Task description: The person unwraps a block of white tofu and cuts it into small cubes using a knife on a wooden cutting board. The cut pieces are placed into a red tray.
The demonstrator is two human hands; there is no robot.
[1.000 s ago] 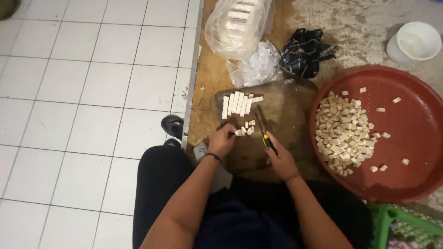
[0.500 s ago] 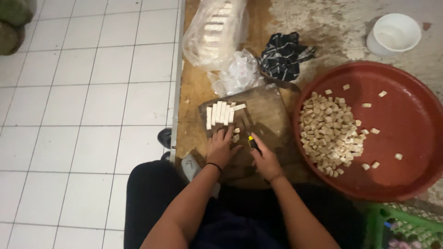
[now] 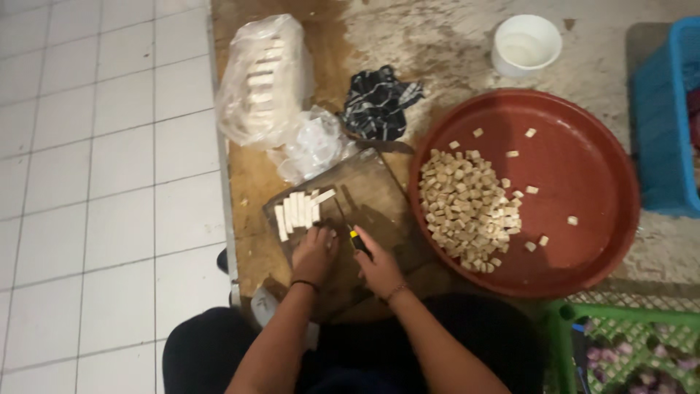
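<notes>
Sitting low at 6 o'clock, the person shows dark trousers and two bare forearms that reach up to a wooden board point(image 3: 379, 201). At 7 o'clock from the board, the left hand point(image 3: 315, 253) lies flat with fingers together and pressed down on the pale strips point(image 3: 297, 211); it closes on nothing, only holds them down. A thin dark band sits on this wrist. Just beside it, at 3 o'clock, the right hand point(image 3: 379, 268) is clamped on the handle of a knife point(image 3: 353, 233), which has a small yellow mark; the blade points to 11 o'clock and its tip lies near the strips. I cannot tell if the edge touches the board.

The strips stand side by side in a short row at 11 o'clock on the board, with one piece tilted at their right end.

At 3 o'clock from the board, touching its corner, lies a round red tray point(image 3: 583, 182). Its left half holds a heap of small cubes point(image 3: 467, 208), and some single cubes are scattered to the right of it.

Further, at 12 o'clock from the board, are a crumpled clear bag point(image 3: 313, 146) and a dark cloth point(image 3: 379, 102). At 11 o'clock lies a bigger plastic bag point(image 3: 262, 80) with more pale bars inside. At 1 o'clock, well apart, stands a white bowl point(image 3: 526, 45). A blue crate point(image 3: 667, 109) is at the right edge, a green crate point(image 3: 627, 321) at 4 o'clock.
</notes>
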